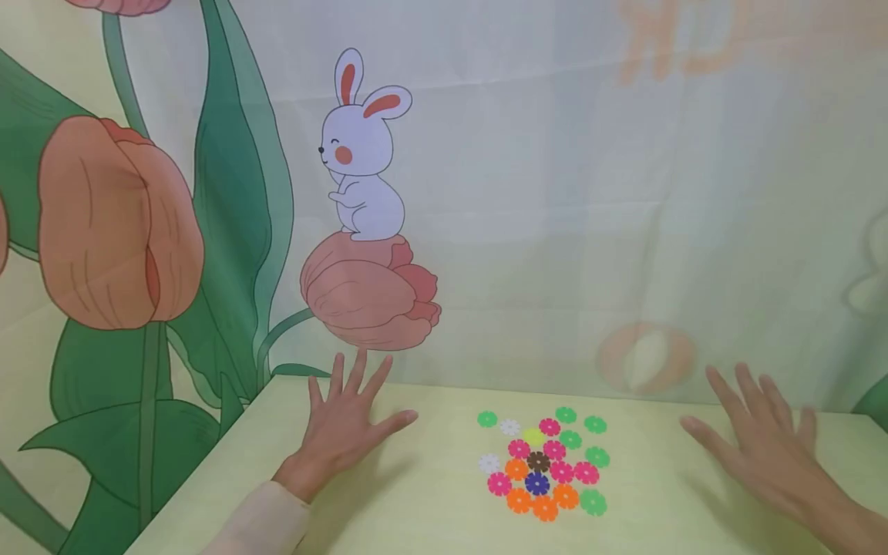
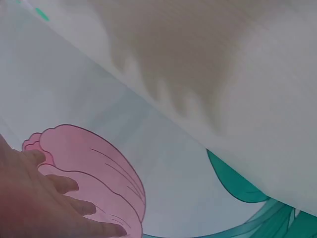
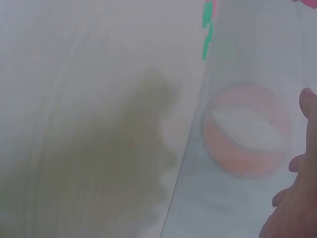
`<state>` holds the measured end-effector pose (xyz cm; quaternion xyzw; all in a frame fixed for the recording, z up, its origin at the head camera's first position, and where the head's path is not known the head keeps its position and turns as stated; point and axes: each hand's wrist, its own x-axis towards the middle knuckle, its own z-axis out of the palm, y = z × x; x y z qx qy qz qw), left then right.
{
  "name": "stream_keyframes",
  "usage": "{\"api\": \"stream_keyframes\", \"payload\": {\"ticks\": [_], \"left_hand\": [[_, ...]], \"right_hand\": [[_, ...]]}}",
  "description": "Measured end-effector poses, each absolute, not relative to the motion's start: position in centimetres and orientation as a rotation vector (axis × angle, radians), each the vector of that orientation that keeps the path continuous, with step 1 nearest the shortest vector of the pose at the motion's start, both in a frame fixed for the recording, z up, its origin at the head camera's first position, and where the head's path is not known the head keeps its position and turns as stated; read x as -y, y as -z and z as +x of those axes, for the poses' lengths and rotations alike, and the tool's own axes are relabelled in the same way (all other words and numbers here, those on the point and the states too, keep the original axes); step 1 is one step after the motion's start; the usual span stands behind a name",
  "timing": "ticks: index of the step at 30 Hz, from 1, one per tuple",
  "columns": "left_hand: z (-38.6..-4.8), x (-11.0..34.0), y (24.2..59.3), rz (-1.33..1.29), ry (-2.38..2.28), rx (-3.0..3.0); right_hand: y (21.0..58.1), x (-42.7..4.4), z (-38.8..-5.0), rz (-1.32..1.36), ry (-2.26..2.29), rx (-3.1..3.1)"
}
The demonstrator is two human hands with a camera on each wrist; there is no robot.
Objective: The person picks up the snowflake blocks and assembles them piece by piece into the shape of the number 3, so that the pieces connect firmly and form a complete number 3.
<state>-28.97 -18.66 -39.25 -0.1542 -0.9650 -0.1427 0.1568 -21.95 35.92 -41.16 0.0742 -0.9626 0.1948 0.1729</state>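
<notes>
Small flower-shaped plastic discs with notched rims lie in a loose cluster on the pale yellow table [image 1: 430, 493] in the head view. Among them are a brown disc [image 1: 538, 462], a dark blue disc [image 1: 537, 483], a yellow disc [image 1: 533, 436], and several pink, orange, green and white ones. Left of the cluster, my left hand [image 1: 343, 428] is spread with straight fingers and holds nothing. On the other side my right hand [image 1: 770, 447] is likewise spread, apart from the discs. Both hands cast shadows on the tabletop in the wrist views.
Behind the table hangs a cloth backdrop [image 1: 520, 231] printed with tulips, leaves and a white rabbit [image 1: 368, 169]. The table's back edge meets this cloth. A green disc [image 3: 206, 39] shows near that edge in the right wrist view.
</notes>
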Motion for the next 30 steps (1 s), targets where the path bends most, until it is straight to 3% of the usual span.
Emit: {"api": "stream_keyframes", "payload": {"ticks": [17,30], "left_hand": [[-29.2,14.9,38.0,-0.520,0.771,2.673],[-29.2,12.3,38.0,-0.770,1.226,2.653]], "right_hand": [[38.4,-34.0,-22.8,0.308,-1.006,2.614],[37.7,-32.2,-22.2,0.340,-1.296,2.565]]}}
